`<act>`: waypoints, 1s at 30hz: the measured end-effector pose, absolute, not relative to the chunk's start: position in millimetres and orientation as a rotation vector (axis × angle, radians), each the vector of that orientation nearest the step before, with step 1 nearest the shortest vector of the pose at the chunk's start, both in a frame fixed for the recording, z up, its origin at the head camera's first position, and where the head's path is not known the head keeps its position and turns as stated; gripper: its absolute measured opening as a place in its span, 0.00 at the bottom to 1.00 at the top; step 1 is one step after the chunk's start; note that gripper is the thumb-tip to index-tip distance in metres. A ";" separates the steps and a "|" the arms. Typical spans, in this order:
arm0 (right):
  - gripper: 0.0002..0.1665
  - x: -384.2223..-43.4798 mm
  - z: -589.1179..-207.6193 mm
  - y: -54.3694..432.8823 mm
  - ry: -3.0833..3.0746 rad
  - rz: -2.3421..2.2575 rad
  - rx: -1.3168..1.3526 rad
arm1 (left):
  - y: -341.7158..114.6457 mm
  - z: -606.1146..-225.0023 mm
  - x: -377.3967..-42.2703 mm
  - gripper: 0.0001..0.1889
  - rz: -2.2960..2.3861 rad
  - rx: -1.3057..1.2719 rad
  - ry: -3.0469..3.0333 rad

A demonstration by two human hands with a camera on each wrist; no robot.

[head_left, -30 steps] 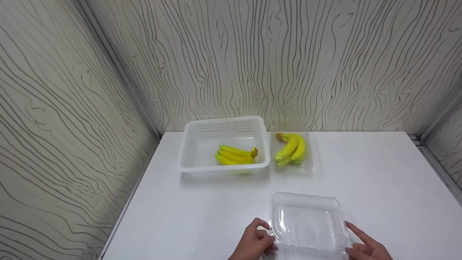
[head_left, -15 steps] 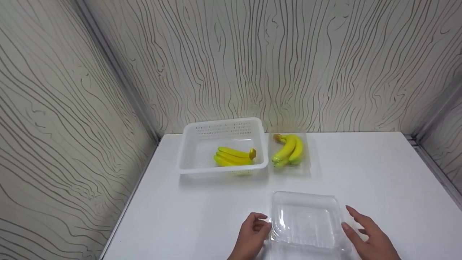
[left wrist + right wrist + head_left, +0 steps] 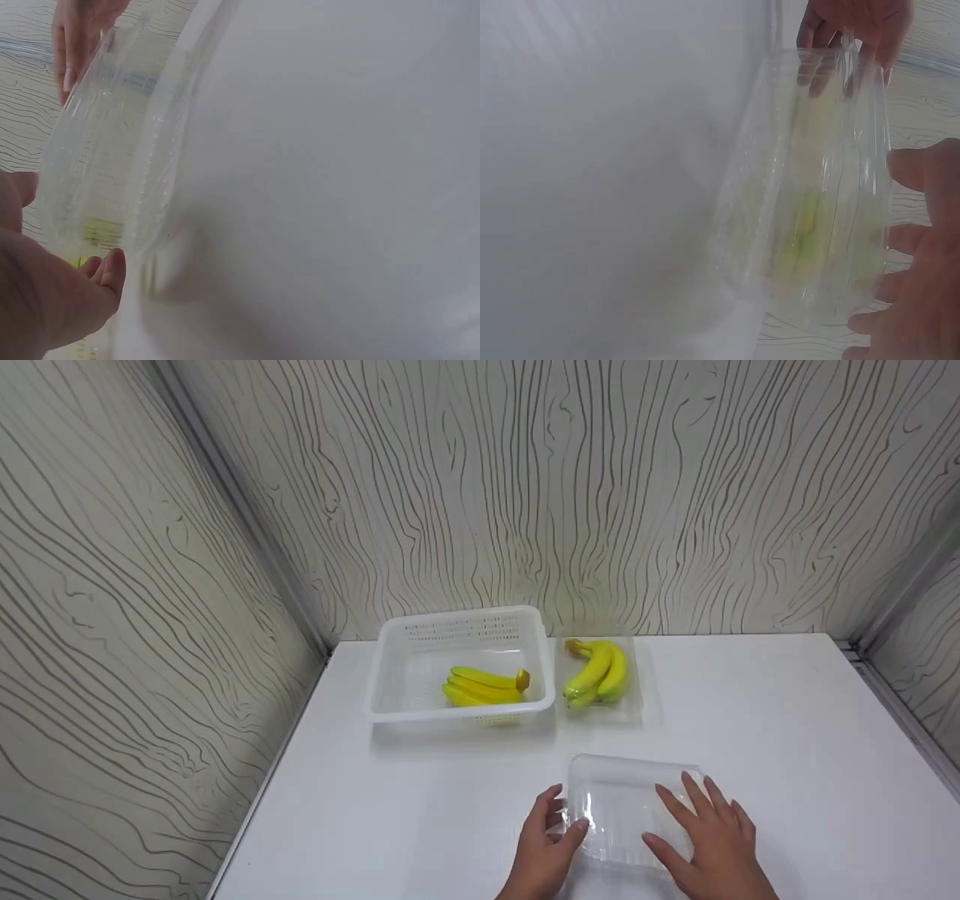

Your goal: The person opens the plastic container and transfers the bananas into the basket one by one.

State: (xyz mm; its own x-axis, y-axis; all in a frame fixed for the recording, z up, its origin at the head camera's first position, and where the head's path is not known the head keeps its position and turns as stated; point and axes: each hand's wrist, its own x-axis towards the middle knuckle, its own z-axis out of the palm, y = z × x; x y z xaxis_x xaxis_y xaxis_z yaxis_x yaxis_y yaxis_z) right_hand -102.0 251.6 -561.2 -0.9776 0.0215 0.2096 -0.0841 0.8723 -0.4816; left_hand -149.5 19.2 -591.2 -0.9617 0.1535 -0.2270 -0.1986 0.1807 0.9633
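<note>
A clear plastic container (image 3: 619, 817) lies near the front of the white table. My left hand (image 3: 544, 840) holds its left side, thumb over the top and fingers at the edge. In the left wrist view, the container's ribbed wall (image 3: 97, 165) stands beside these curled fingers. My right hand (image 3: 709, 832) spreads its fingers over the container's right part; in the right wrist view its fingertips lie along the plastic surface. A banana bunch (image 3: 598, 671) sits in a second clear container farther back. Another banana bunch (image 3: 486, 687) lies in a white basket (image 3: 457, 715).
The white table (image 3: 390, 817) meets a wood-patterned back wall (image 3: 480, 495). A patterned side wall (image 3: 112, 660) runs along the left. The basket and the filled clear container stand side by side at the table's back.
My right hand has left the container's right edge and moved left over its top. My left thumb has come onto the container's top. The basket and bananas have stayed in place.
</note>
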 end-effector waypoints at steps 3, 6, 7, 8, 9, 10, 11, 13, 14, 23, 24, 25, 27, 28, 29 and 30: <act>0.42 -103.6 -557.9 244.6 -2.914 0.710 0.016 | 24.7 -593.8 -147.9 0.38 1.875 -0.028 2.141; 0.45 -106.4 -553.8 238.7 -3.007 0.673 -0.044 | 27.8 -596.5 -147.6 0.38 1.892 -0.008 2.125; 0.47 -107.5 -552.9 237.3 -3.032 0.661 -0.062 | 28.3 -597.2 -147.9 0.37 1.898 -0.009 2.120; 0.48 -108.7 -552.4 236.1 -3.051 0.652 -0.075 | 28.4 -597.6 -148.3 0.37 1.901 -0.013 2.117; 0.50 -109.7 -552.1 235.5 -3.067 0.649 -0.087 | 28.4 -598.1 -148.8 0.37 1.901 -0.012 2.116; 0.50 -110.7 -552.0 235.3 -3.076 0.645 -0.096 | 28.6 -598.3 -149.3 0.37 1.898 -0.016 2.116; 0.51 -111.2 -552.1 235.6 -3.077 0.650 -0.100 | 28.6 -598.5 -149.8 0.37 1.894 -0.018 2.116; 0.51 -112.2 -552.7 237.3 -3.065 0.665 -0.097 | 28.5 -598.3 -150.5 0.37 1.893 -0.021 2.114; 0.51 -112.8 -553.3 238.6 -3.058 0.673 -0.092 | 28.5 -598.2 -151.1 0.37 1.893 -0.019 2.112; 0.53 -117.7 -553.4 256.8 -3.072 0.700 -0.107 | 22.5 -596.3 -155.3 0.38 1.787 -0.023 2.120; 0.53 -118.3 -553.4 260.8 -3.077 0.704 -0.118 | 21.9 -596.6 -155.7 0.37 1.773 -0.044 2.125; 0.54 -119.0 -553.7 265.1 -3.086 0.704 -0.130 | 20.9 -596.8 -155.9 0.35 1.763 -0.057 2.135; 0.54 -119.4 -554.4 274.5 -3.094 0.722 -0.147 | 18.3 -597.0 -156.6 0.32 1.758 -0.076 2.137; 0.55 -119.3 -554.7 279.3 -3.097 0.733 -0.154 | 17.1 -597.2 -157.0 0.30 1.761 -0.081 2.135; 0.55 -119.0 -555.2 284.3 -3.094 0.747 -0.159 | 15.7 -597.3 -157.3 0.28 1.763 -0.083 2.138; 0.55 -119.0 -555.6 289.3 -3.094 0.757 -0.164 | 14.5 -597.0 -157.7 0.26 1.767 -0.085 2.133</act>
